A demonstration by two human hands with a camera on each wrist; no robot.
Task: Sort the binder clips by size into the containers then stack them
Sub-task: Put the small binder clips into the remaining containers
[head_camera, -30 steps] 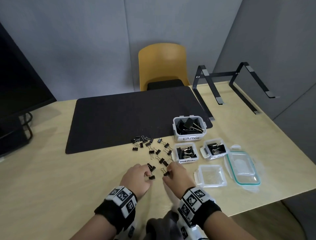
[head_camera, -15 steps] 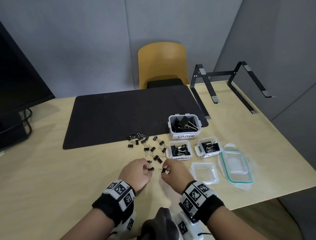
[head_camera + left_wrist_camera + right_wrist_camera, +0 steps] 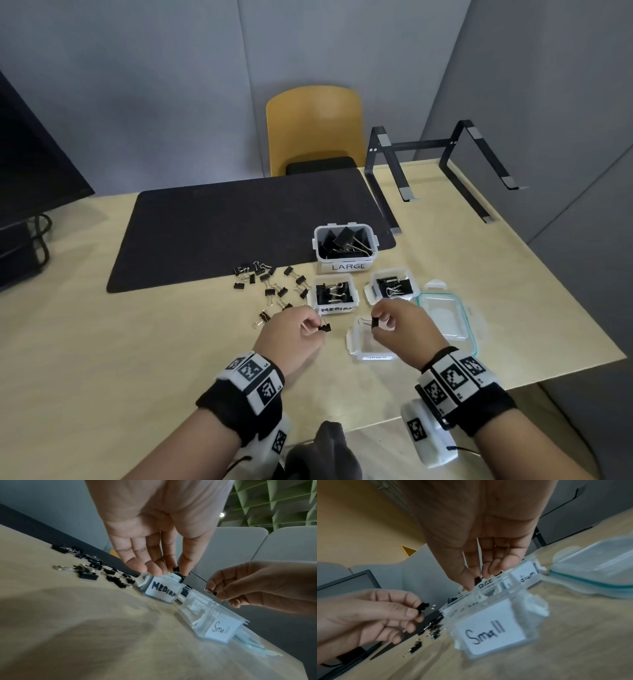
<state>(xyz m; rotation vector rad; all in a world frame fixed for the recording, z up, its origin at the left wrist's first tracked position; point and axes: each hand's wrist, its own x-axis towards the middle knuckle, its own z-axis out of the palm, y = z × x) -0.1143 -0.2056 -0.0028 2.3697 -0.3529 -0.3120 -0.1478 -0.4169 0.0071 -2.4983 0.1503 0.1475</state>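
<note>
- Both hands came up off the tabletop (image 3: pixel 137 342), each pinching a small clip.
- Right hand (image 3: pixel 399 323) holds its clip (image 3: pixel 371 322) right over the empty Small container (image 3: pixel 356 346), closer than my left hand (image 3: pixel 291 330).
- Loose clips (image 3: pixel 270 281) lie left.

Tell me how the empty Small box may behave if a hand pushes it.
The Small box looks thin clear plastic and holds nothing, so probably very light. It would likely slide on the smooth table rather than tip, being low and wide.

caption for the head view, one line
Each hand pinches a small binder clip above the Small container.
</note>
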